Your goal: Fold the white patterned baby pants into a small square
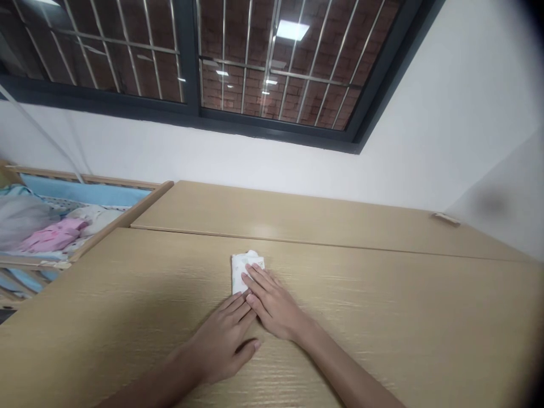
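A small folded white cloth [240, 271] with a faint print lies on the light wooden tabletop [374, 328]. My right hand [274, 303] rests flat across its right side, fingers stretched out and pointing up to the left. At the cloth's near edge lies my left hand [225, 340], palm down, its fingertips touching the cloth and the right hand's fingers. The thumb of the left hand stands apart from its fingers. Part of the cloth is hidden under both hands.
Beyond a long seam lies a second wooden panel [297, 221], against the white wall. A wooden crib [123, 224] stands at the left, holding pink clothing [57, 235] and bedding. A barred window [272, 133] is above. A small flat piece [446, 219] lies at the back right.
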`<move>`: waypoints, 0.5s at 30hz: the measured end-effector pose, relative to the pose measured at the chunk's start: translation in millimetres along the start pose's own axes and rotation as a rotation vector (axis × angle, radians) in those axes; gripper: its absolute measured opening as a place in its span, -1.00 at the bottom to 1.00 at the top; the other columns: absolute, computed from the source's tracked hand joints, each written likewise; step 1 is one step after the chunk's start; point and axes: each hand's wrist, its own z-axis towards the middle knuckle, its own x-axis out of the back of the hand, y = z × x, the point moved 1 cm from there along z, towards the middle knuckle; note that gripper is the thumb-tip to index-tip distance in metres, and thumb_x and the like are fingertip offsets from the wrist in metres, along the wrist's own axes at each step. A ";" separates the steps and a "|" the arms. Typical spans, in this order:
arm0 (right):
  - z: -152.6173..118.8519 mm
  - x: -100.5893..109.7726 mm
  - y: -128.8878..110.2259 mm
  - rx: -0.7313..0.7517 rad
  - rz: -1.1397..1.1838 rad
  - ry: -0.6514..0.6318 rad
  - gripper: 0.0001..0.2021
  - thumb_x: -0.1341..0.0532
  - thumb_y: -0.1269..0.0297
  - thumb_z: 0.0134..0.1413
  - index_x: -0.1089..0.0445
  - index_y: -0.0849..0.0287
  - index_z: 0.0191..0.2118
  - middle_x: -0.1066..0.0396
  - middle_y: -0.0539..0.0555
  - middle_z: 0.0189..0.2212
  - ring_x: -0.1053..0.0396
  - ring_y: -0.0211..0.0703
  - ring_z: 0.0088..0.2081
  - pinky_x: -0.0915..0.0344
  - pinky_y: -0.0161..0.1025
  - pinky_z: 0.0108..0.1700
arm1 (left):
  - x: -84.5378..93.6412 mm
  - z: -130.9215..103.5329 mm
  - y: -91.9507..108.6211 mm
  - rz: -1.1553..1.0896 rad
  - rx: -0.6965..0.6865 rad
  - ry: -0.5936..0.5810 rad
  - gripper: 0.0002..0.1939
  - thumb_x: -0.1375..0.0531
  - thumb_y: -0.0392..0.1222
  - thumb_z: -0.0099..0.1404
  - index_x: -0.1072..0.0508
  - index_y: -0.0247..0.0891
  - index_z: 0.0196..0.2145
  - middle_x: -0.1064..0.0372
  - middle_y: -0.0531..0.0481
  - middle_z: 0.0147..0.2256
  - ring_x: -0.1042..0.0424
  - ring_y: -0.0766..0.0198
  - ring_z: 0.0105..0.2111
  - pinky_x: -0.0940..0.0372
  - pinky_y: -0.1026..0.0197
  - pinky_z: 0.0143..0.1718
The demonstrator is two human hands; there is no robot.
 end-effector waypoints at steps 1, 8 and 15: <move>0.1 0.2 -0.1 -0.003 0.001 -0.003 -0.48 0.13 0.09 0.51 -0.05 0.11 0.44 0.06 0.12 0.44 0.19 -0.04 0.47 0.08 0.12 0.45 | 0.1 0.1 0.2 0.003 -0.002 -0.007 -0.42 -0.16 -0.10 0.40 -0.17 -0.31 0.30 -0.31 -0.24 0.24 -0.26 -0.02 0.26 -0.17 -0.18 0.33; 0.5 0.2 -0.3 0.001 0.018 -0.002 -0.48 0.12 0.08 0.51 -0.08 0.14 0.43 0.07 0.12 0.44 0.20 -0.04 0.47 0.07 0.11 0.45 | 2.5 0.5 1.4 -0.022 0.000 0.006 -0.43 -0.16 -0.12 0.40 -0.19 -0.29 0.29 -0.32 -0.22 0.22 -0.27 0.00 0.25 -0.16 -0.16 0.33; 0.1 0.0 0.0 -0.004 0.023 -0.003 -0.48 0.13 0.07 0.51 -0.06 0.11 0.43 0.08 0.11 0.44 0.19 -0.03 0.47 0.08 0.13 0.45 | 2.4 0.9 1.5 -0.029 -0.008 0.026 -0.44 -0.16 -0.12 0.39 -0.19 -0.28 0.29 -0.34 -0.21 0.21 -0.29 0.01 0.24 -0.17 -0.15 0.33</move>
